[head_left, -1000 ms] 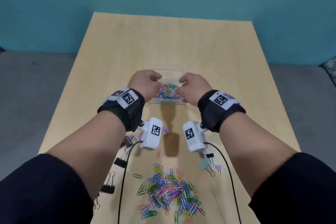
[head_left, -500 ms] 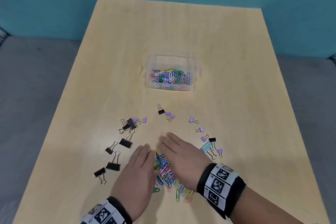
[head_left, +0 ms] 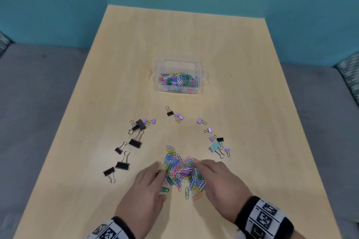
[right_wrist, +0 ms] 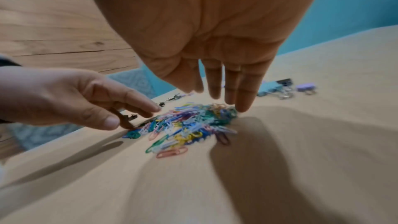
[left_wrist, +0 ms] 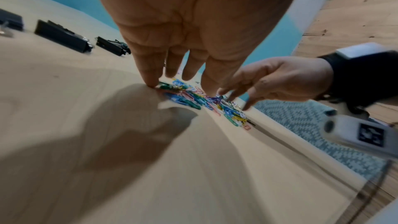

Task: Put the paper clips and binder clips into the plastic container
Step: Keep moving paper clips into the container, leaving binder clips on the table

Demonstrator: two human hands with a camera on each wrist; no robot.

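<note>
Paper clips heaped btwn left hand – right hand.

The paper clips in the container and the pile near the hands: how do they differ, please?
The clips in the container lie inside clear walls, untouched; the pile lies bare on the table, flanked by the left hand and right hand. The container lot sits farther away. Both are mixed colours.

1. The clear plastic container stood open and upright on the table, already holding many coloured paper clips.
2. A loose heap of coloured paper clips lay nearer than the container.
3. Black binder clips lay left of that heap; purple and pale-blue binder clips lay right.
</note>
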